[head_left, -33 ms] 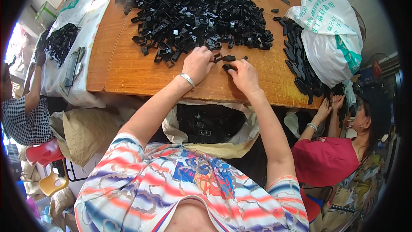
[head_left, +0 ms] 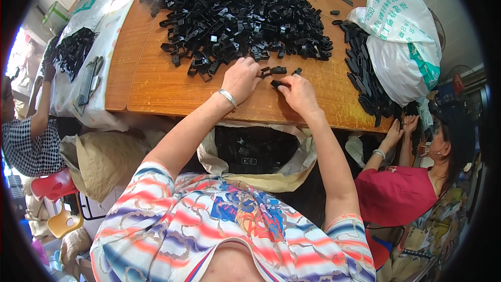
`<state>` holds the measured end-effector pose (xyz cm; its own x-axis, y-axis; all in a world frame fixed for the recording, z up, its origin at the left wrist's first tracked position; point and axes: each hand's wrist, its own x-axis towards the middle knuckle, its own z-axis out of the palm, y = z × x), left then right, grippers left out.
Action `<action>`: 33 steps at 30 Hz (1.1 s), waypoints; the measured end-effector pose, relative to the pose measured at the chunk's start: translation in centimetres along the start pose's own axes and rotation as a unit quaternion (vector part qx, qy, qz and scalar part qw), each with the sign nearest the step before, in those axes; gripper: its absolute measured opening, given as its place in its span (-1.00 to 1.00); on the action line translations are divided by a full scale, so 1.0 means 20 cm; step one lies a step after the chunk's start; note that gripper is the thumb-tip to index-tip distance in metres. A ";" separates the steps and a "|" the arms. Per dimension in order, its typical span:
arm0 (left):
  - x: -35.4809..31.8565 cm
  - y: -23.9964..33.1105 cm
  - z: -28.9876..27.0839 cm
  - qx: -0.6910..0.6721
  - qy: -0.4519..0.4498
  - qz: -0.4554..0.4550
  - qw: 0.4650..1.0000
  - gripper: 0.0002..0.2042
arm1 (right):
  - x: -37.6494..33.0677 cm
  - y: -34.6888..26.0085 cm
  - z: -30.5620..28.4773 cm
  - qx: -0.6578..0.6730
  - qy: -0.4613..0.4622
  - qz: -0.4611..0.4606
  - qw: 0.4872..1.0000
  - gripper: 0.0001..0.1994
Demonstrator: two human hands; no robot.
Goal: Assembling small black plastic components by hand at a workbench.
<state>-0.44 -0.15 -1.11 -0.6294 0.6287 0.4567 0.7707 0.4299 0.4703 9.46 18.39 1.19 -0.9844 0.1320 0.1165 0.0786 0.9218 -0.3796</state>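
Observation:
A big heap of small black plastic buckle pieces [head_left: 235, 15] covers the far middle of the wooden table [head_left: 193, 99]. At the heap's near edge my left hand [head_left: 241, 79] is closed, its fingertips on a black buckle piece with an opening [head_left: 265, 72]. A solid black piece [head_left: 279, 70] lies against that one, to its right. My right hand [head_left: 300, 94] pinches another small black piece [head_left: 277, 83] just above the tabletop. One more small piece [head_left: 297, 71] rests beyond my right fingers.
An open sack [head_left: 292, 177] with black pieces inside hangs below the table edge before me. Long black parts [head_left: 360, 75] lie at the right beside a white plastic bag [head_left: 402, 36]. Two people work nearby: one in red [head_left: 396, 193] at right, one in checks [head_left: 31, 146] at left.
My right hand has shifted very slightly to the right and toward me, still pinching its piece. My left hand has hardly moved.

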 end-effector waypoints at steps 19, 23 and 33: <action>-0.04 0.02 -0.03 -0.045 -0.058 -0.022 0.997 -0.77 | -0.03 -0.14 0.01 0.096 0.133 -0.126 0.978 -0.73; -0.03 0.02 -0.01 -0.044 -0.063 -0.021 0.997 -0.77 | 0.03 -0.12 0.02 0.055 0.052 -0.121 0.990 -0.67; -0.03 0.02 -0.03 -0.045 -0.069 -0.023 0.996 -0.77 | -0.04 -0.11 0.10 -0.070 0.096 -0.199 0.973 -0.62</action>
<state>0.25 -0.68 -0.76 -0.6396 0.6951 0.3282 0.7255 0.4047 0.5567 9.80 15.42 0.05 -0.8949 -0.1922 0.4028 -0.2684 0.9529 -0.1415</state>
